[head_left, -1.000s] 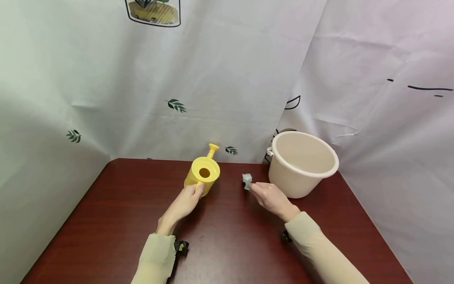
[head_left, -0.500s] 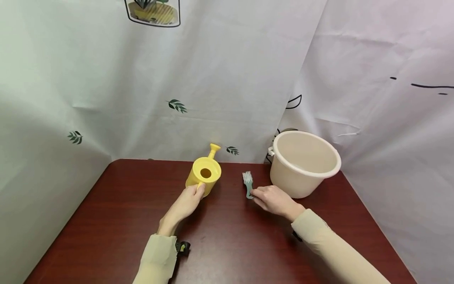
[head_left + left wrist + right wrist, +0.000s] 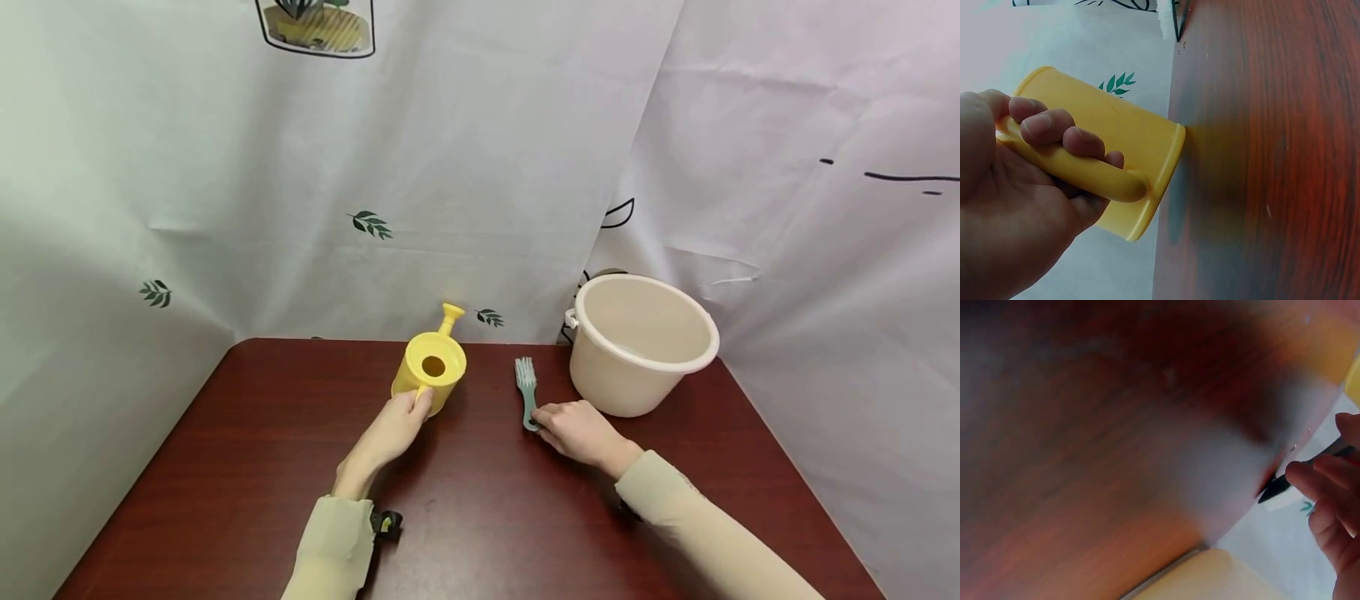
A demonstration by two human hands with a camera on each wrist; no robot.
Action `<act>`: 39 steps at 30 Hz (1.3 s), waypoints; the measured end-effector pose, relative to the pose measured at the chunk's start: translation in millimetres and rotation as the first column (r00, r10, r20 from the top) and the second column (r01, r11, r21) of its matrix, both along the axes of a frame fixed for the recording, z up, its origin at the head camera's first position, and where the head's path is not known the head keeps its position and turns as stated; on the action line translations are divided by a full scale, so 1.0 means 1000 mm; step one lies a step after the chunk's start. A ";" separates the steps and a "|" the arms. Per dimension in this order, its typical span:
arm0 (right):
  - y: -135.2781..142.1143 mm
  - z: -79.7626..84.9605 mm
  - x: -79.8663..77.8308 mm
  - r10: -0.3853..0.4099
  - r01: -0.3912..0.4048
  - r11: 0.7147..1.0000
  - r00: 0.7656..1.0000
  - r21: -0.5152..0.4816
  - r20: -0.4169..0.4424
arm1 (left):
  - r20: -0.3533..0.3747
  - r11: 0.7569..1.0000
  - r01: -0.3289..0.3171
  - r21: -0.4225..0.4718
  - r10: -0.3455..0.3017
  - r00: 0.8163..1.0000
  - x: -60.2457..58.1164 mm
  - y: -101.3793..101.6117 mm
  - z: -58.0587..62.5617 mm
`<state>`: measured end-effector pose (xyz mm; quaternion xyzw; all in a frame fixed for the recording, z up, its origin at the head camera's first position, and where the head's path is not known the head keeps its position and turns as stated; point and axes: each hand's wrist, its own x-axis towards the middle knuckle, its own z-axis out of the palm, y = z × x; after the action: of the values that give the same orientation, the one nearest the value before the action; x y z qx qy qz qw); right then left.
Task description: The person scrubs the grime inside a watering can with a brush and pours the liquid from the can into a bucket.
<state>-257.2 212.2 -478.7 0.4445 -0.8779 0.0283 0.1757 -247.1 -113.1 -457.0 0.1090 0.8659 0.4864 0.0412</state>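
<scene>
My left hand (image 3: 397, 425) grips the handle of a yellow watering can (image 3: 429, 367), its spout pointing away toward the backdrop. In the left wrist view, the fingers (image 3: 1047, 125) curl round the can's thick handle (image 3: 1091, 172), and the can's base edge is close over the table. My right hand (image 3: 581, 433) pinches the handle end of a small green brush (image 3: 528, 396) whose pale bristles point away from me. The right wrist view has the brush as a dark strip (image 3: 1275, 487) between thumb and fingers (image 3: 1310, 481).
A cream bucket (image 3: 622, 383) stands at the back right, just beyond my right hand. The dark red-brown wooden table (image 3: 465, 500) ends at a white cloth backdrop (image 3: 487, 167) with leaf prints. More cloth hangs along both sides.
My right hand has shifted a little toward me and to the right, down to the brush's handle end, so more of the handle shows. The left hand and watering can stay nearly still.
</scene>
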 end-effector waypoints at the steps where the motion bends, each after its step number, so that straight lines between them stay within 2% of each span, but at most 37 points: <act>1: -0.001 -0.001 0.000 -0.007 0.007 1.000 1.000 0.006 -0.001 | 0.004 1.000 -0.001 0.003 0.001 1.000 0.000 0.000 0.000; 11: -0.006 -0.009 0.006 -0.041 0.044 0.998 0.998 0.052 -0.051 | -0.006 1.000 -0.002 0.005 0.002 1.000 0.001 0.000 0.000; 22: -0.009 -0.012 0.008 -0.066 0.070 0.995 0.996 0.065 -0.059 | -0.015 1.000 0.000 0.007 0.000 1.000 0.000 0.000 -0.001; 34: -0.008 -0.017 0.008 -0.052 0.062 0.993 0.995 0.103 -0.090 | 0.004 1.000 -0.002 0.011 0.002 1.000 0.002 0.000 0.001; 39: -0.010 -0.013 0.009 -0.058 0.065 0.990 0.996 0.121 -0.062 | -0.003 1.000 -0.001 0.006 0.001 1.000 0.001 0.000 0.001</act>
<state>-248.1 202.6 -492.0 0.4277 -0.8859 -0.0442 0.1742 -245.8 -113.3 -456.3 0.1095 0.8647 0.4887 0.0393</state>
